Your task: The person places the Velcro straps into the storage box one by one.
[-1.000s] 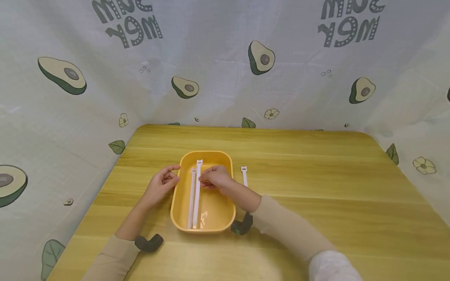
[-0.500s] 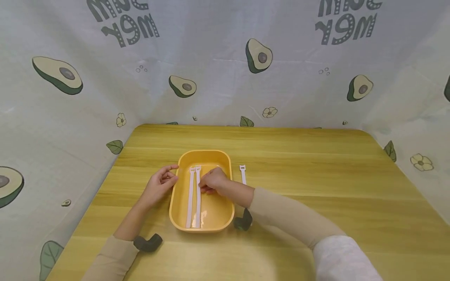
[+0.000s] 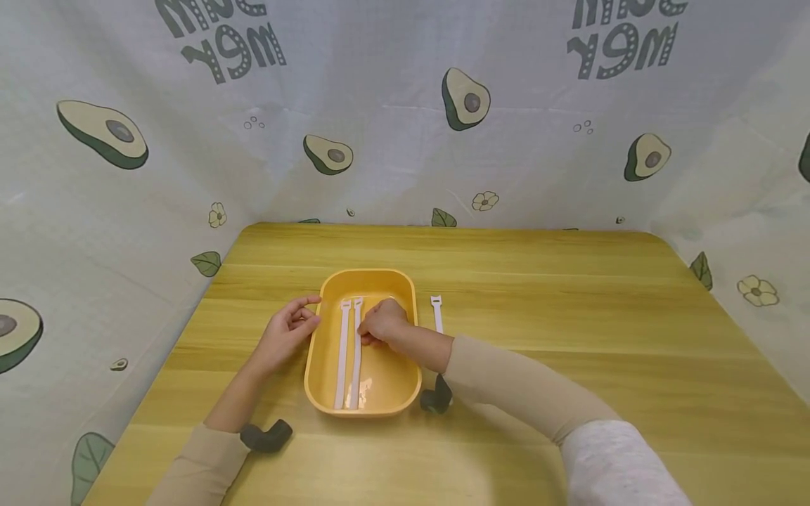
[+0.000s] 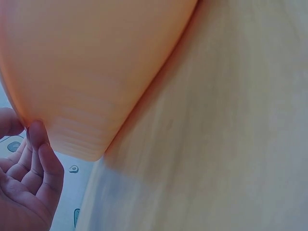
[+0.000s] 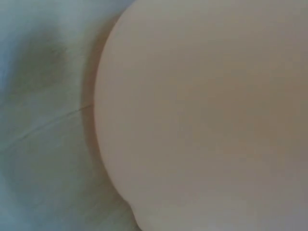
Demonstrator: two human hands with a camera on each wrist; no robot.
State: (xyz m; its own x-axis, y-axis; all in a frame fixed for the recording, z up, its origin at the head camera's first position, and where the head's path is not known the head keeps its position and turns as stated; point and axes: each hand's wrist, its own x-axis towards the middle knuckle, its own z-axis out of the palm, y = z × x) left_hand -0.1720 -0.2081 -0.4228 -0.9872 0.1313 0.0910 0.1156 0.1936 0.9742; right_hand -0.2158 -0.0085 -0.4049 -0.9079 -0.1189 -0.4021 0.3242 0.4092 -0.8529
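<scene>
In the head view a yellow plastic tray (image 3: 386, 383) holds two white slotted-head cable ties, lengthwise and side by side. The left cable tie (image 3: 342, 358) lies free of both hands. My right hand (image 3: 384, 322) reaches into the tray and pinches the right cable tie (image 3: 356, 365) near its head. At the tray's left rim is my left hand (image 3: 292, 332), thumb and fingertips on the edge. The left wrist view shows this hand (image 4: 29, 178) pinching the rim of the tray (image 4: 86, 72). A blurred pale surface covers most of the right wrist view, with no fingers visible.
A third white cable tie (image 3: 437, 313) lies on the wooden table (image 3: 569, 316) just right of the tray, partly hidden by the right forearm. A white avocado-print sheet (image 3: 392, 84) hangs behind and at both sides of the table.
My right hand has lowered its cable tie to the tray floor, beside the other one. In the last half second that tie has shifted slightly. My left hand stays at the rim.
</scene>
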